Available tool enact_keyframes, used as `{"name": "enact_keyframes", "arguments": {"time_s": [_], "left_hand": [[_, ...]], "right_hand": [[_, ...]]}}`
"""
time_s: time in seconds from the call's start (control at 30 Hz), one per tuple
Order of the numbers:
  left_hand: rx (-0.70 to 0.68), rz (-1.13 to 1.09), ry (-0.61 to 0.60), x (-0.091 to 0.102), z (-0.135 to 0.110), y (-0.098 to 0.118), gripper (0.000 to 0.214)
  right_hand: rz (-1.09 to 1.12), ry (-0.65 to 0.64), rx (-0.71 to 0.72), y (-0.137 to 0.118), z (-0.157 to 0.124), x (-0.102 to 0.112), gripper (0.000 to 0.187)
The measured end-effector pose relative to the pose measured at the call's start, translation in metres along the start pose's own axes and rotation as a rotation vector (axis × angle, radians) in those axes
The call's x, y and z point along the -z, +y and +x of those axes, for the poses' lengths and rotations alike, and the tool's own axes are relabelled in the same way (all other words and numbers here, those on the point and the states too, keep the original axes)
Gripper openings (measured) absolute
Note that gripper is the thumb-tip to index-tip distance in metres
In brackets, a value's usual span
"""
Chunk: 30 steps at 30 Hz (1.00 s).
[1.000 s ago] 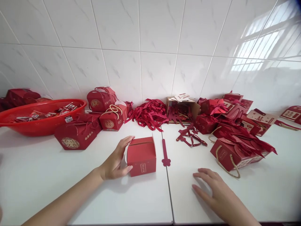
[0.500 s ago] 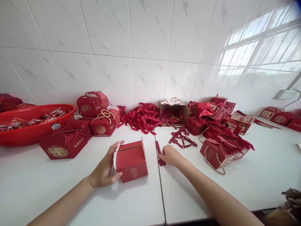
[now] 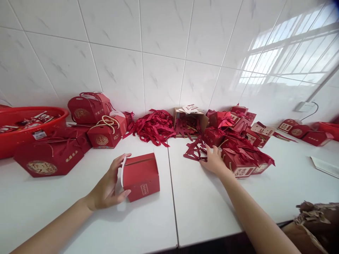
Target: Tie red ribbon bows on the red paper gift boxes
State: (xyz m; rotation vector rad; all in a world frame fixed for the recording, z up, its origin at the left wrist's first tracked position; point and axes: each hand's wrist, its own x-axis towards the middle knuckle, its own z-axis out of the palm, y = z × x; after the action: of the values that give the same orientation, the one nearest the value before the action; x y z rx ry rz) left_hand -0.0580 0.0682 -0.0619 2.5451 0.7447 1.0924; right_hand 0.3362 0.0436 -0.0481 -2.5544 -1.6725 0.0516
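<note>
My left hand [image 3: 109,188] grips the left end of a small red cardboard gift box [image 3: 141,176]. The thumb is at the near side, the fingers at the back, beside a raised white-edged flap. The box stands upright on the table, with a gold-printed label on its front. My right hand [image 3: 214,160] is at the right edge of a loose pile of dark red strap handles [image 3: 194,150], fingers apart. Several red gift boxes with ribbons [image 3: 241,158] lie close to its right. The hand hides part of the straps and of those boxes.
A heap of red ribbons [image 3: 155,127] and an open carton [image 3: 205,123] of straps stand at the wall. At left are finished-looking red boxes [image 3: 50,155] and a red basin [image 3: 53,127] of packets. A seam [image 3: 173,204] splits the white table.
My right hand has moved away and to the right, from a single strap by the seam to the strap pile. That strap no longer lies by the seam. My left hand still holds the box.
</note>
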Motion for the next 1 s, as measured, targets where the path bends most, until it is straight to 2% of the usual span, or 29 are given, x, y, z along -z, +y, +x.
{"name": "enact_keyframes", "arguments": {"time_s": [0.23, 0.33, 0.4, 0.47, 0.57, 0.63, 0.8, 1.0], "left_hand": [[0.135, 0.027, 0.021, 0.001, 0.004, 0.015, 0.079], [0.164, 0.053, 0.025, 0.002, 0.005, 0.018, 0.077], [0.181, 0.063, 0.029, 0.003, 0.004, 0.018, 0.076], [0.191, 0.061, 0.033, 0.004, 0.003, 0.016, 0.075], [0.187, 0.046, 0.046, 0.006, 0.003, 0.015, 0.073], [0.181, 0.028, 0.055, 0.007, 0.004, 0.014, 0.074], [0.167, 0.011, 0.068, 0.006, 0.005, 0.014, 0.074], [0.159, 0.028, 0.071, 0.007, 0.005, 0.013, 0.074]], "right_hand": [[-0.025, -0.305, 0.199, -0.002, 0.071, 0.015, 0.119], [-0.068, -0.404, 0.275, -0.013, 0.091, 0.022, 0.123], [-0.094, -0.425, 0.323, -0.020, 0.098, 0.024, 0.117], [-0.118, -0.398, 0.368, -0.026, 0.102, 0.023, 0.101], [-0.136, -0.313, 0.432, -0.029, 0.102, 0.020, 0.056], [-0.142, -0.266, 0.468, -0.027, 0.097, 0.019, 0.037], [-0.175, -0.247, 0.461, -0.022, 0.076, 0.023, 0.033], [-0.139, -0.352, 0.469, -0.024, 0.048, 0.046, 0.025]]}}
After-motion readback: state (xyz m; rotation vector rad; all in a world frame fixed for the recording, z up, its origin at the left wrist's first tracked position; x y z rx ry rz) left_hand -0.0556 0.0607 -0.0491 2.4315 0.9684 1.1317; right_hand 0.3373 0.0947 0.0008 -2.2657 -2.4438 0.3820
